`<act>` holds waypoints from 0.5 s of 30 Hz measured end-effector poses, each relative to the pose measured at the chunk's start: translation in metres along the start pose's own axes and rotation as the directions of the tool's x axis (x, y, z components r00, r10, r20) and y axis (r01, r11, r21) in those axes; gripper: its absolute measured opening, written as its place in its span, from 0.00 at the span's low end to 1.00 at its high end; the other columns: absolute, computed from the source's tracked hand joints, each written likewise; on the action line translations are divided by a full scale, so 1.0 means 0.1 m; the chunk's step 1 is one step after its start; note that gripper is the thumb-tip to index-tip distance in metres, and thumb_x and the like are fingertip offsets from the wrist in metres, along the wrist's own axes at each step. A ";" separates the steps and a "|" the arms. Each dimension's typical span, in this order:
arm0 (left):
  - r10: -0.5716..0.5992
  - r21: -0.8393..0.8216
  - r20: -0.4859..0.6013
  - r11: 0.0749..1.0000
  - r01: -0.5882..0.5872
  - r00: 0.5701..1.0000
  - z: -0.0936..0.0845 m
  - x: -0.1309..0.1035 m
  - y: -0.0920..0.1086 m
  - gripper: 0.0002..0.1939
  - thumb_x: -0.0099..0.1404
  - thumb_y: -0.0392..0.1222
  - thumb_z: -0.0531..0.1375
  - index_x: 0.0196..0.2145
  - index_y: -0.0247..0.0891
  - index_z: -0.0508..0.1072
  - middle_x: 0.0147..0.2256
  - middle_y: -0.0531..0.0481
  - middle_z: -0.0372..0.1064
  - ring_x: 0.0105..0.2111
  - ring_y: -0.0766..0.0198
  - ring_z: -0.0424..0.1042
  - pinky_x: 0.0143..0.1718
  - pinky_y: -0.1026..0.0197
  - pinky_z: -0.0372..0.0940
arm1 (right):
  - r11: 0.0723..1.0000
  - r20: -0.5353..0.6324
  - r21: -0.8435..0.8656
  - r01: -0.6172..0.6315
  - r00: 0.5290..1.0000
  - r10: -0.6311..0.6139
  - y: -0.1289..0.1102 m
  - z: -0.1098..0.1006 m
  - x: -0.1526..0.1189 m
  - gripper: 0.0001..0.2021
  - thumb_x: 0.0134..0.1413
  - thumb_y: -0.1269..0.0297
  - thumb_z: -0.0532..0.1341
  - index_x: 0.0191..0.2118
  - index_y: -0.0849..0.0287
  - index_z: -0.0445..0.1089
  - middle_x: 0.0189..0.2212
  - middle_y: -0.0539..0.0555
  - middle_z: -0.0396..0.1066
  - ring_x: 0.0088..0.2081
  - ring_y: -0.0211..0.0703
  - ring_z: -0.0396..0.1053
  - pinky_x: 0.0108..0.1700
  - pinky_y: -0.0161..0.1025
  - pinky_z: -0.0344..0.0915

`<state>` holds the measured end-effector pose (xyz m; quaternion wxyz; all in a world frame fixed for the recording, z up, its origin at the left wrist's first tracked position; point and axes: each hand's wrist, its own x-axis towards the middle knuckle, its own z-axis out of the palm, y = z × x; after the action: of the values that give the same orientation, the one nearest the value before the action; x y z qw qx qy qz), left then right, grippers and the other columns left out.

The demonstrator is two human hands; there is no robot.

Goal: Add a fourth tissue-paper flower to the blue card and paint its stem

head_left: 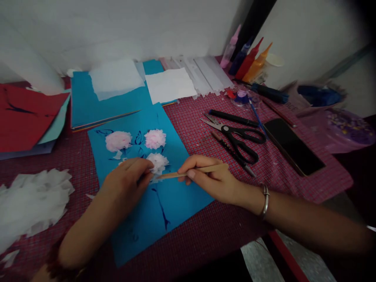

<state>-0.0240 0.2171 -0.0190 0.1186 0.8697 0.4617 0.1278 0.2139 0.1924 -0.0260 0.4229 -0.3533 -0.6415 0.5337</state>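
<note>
A blue paper sheet [182, 203] lies under both hands, with painted dark blue leaves and a stem. On it sit two pale pink tissue-paper flowers [118, 141] and a whiter tissue-paper flower [158, 160]. My left hand [129, 182] is closed at the left edge of the whiter flower, with thumb and forefinger on its tissue paper; the other fingers are partly hidden. In my right hand [208, 176] is a thin wooden stick [216, 168], gripped like a pen. Its tip touches the tissue at the bottom of that flower.
Cut white tissue paper [35, 199] is heaped at the left, below red paper [26, 113]. Scissors [235, 135], pens and a phone [293, 145] lie on the right. Paint bottles [246, 62] stand at the back. White sheets [170, 84] rest on blue paper behind.
</note>
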 end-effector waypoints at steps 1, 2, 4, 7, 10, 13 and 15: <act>0.004 0.001 0.003 1.000 -0.004 1.000 0.00 0.01 0.00 0.05 0.66 0.37 0.53 0.36 0.38 0.68 0.33 0.48 0.70 0.34 0.59 0.71 0.34 0.59 0.65 | 0.999 0.023 -0.044 0.013 1.000 -0.012 0.00 0.01 0.01 0.07 0.61 0.72 0.55 0.38 0.64 0.70 0.30 0.51 0.72 0.30 0.33 0.69 0.32 0.30 0.66; 0.013 0.002 0.002 1.000 -0.013 1.000 0.00 0.01 0.00 0.04 0.66 0.37 0.53 0.36 0.37 0.68 0.33 0.48 0.70 0.34 0.60 0.71 0.34 0.59 0.66 | 0.995 0.041 -0.091 0.028 0.999 -0.024 -0.01 0.01 0.01 0.07 0.61 0.73 0.54 0.39 0.64 0.70 0.30 0.51 0.72 0.31 0.33 0.69 0.33 0.30 0.66; 0.040 0.027 -0.020 0.999 -0.039 0.999 -0.02 0.01 0.02 0.04 0.67 0.36 0.54 0.37 0.37 0.68 0.34 0.47 0.70 0.34 0.60 0.71 0.36 0.58 0.67 | 0.982 0.070 -0.179 0.053 0.997 -0.041 -0.01 0.02 0.02 0.08 0.61 0.73 0.54 0.40 0.63 0.70 0.31 0.51 0.71 0.33 0.34 0.69 0.35 0.32 0.67; 0.125 0.166 -0.080 0.980 -0.110 0.989 -0.07 -0.10 0.14 0.08 0.67 0.35 0.51 0.39 0.35 0.70 0.37 0.42 0.72 0.38 0.53 0.72 0.38 0.52 0.69 | 0.958 0.096 -0.270 0.094 0.993 -0.071 0.01 0.03 0.02 0.09 0.61 0.73 0.53 0.41 0.63 0.70 0.33 0.52 0.72 0.35 0.35 0.70 0.38 0.33 0.67; 0.172 0.304 0.119 0.931 -0.201 0.978 -0.07 -0.36 0.35 0.14 0.62 0.29 0.49 0.38 0.34 0.73 0.37 0.41 0.74 0.35 0.52 0.74 0.30 0.52 0.72 | 0.928 0.120 -0.334 0.165 0.984 -0.131 0.04 0.03 -0.01 0.09 0.62 0.72 0.53 0.43 0.62 0.69 0.35 0.53 0.72 0.36 0.35 0.70 0.39 0.34 0.68; 0.181 0.456 0.239 0.846 -0.275 0.954 0.03 -0.62 0.52 0.18 0.59 0.27 0.50 0.40 0.34 0.76 0.40 0.38 0.76 0.37 0.51 0.76 0.30 0.55 0.74 | 0.891 0.145 -0.378 0.251 0.967 -0.210 0.07 0.05 -0.03 0.09 0.63 0.71 0.52 0.44 0.61 0.68 0.36 0.54 0.73 0.39 0.37 0.70 0.42 0.37 0.68; 0.205 0.545 0.265 0.774 -0.321 0.942 0.10 -0.71 0.59 0.19 0.60 0.27 0.50 0.43 0.33 0.76 0.44 0.35 0.75 0.41 0.50 0.76 0.32 0.58 0.74 | 0.872 0.162 -0.395 0.287 0.957 -0.241 0.08 0.06 -0.04 0.09 0.63 0.72 0.53 0.45 0.61 0.68 0.37 0.55 0.73 0.40 0.38 0.70 0.43 0.38 0.68</act>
<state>-0.0135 0.1244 -0.0171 -0.1283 0.9281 0.3383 -0.0876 0.2103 0.1876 -0.0350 0.3719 -0.3145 -0.8042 0.3407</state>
